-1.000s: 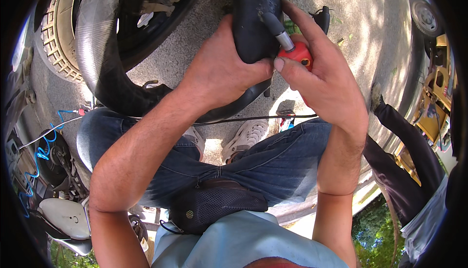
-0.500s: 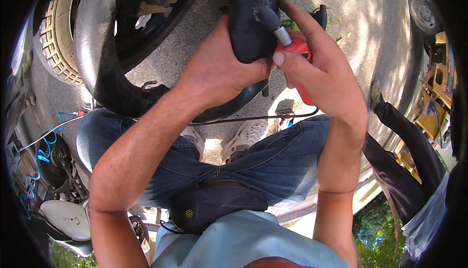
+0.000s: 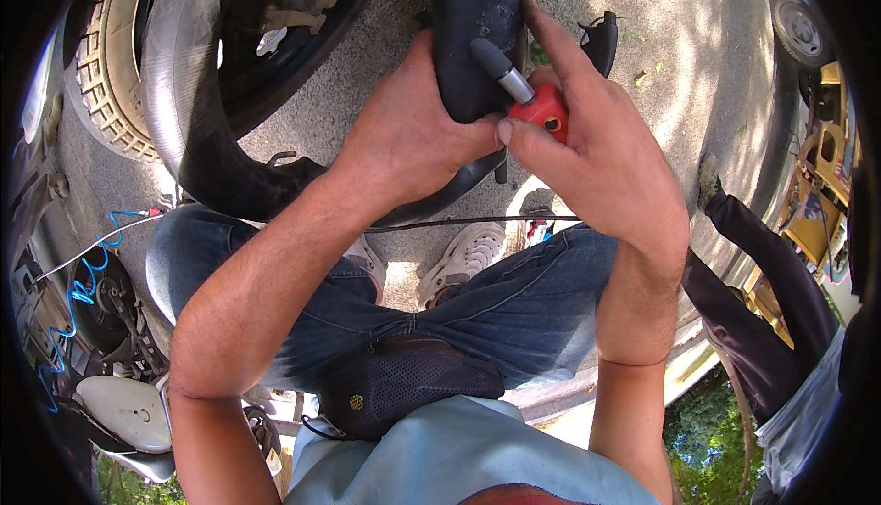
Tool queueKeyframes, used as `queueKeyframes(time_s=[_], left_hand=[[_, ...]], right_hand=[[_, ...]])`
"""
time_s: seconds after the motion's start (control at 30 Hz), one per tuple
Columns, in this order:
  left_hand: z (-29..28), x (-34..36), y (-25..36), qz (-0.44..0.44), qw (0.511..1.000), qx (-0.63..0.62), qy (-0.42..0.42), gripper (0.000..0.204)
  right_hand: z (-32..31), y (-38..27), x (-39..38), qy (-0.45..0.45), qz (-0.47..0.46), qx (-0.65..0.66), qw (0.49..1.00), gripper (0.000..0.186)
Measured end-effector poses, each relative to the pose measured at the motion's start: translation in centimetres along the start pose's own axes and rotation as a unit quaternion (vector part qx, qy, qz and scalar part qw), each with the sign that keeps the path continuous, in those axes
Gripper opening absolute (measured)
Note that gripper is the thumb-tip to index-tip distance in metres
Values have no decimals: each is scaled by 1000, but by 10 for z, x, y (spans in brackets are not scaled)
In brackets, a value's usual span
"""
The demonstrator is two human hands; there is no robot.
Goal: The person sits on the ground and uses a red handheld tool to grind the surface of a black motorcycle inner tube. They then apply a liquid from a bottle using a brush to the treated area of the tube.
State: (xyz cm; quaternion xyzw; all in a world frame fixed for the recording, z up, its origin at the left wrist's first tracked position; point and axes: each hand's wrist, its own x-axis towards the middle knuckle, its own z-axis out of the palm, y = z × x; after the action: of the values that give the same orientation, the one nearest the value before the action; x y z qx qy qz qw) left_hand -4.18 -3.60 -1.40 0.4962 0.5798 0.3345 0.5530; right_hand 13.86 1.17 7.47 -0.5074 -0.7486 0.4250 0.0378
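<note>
Head view: have left hand point(image 3: 408, 129) wrapped around black inner tube point(image 3: 471, 9), fingers bent partway, thumb across near face; can't see fingertips behind. Have right hand point(image 3: 610, 156) closed on red tool point(image 3: 540, 112), index finger stretched along tube's right edge. See tool's metal neck point(image 3: 517, 88) and rounded grey tip point(image 3: 491, 58) slanting up-left over tube; can't tell if touching. Find held section of tube at upper centre, between hands, with loop curving below left wrist and back up at left. Note tight room on left: loop overlapping treaded tyre point(image 3: 96, 64) in view. Also note black cable point(image 3: 459, 222) crossing just beyond shoes point(image 3: 470, 255). See widest gap on right: pavement point(image 3: 674, 9) from right hand out to vehicle wheel point(image 3: 801, 32). Mind dark pointed object point(image 3: 601, 44) near index finger, plus another person's dark trousers point(image 3: 775, 257) near right rim.
</note>
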Motion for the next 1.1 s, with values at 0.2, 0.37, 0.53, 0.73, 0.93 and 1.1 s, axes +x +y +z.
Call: queueKeyframes(time_s=[0.2,0.37,0.53,0.73,0.93,1.1], left_hand=[[-2,0,6,-29,999,15,-15,73],[-1,-1,9,-47,999,14,-15,73],[0,2,3,-18,1000,8,-11,84],[-1,0,8,-26,999,34,-17,84],[0,1,4,0,999,29,-14,81],[-1,0,11,-31,998,44,-17,81]], right_hand=[[-6,-3,-1,-45,40,8,998,87],[-3,-1,2,-22,33,28,999,88],[-4,-5,-1,-33,24,-26,999,86],[0,-4,3,8,30,8,999,83],[7,-3,0,18,9,-34,999,79],[6,-2,1,28,18,11,999,81]])
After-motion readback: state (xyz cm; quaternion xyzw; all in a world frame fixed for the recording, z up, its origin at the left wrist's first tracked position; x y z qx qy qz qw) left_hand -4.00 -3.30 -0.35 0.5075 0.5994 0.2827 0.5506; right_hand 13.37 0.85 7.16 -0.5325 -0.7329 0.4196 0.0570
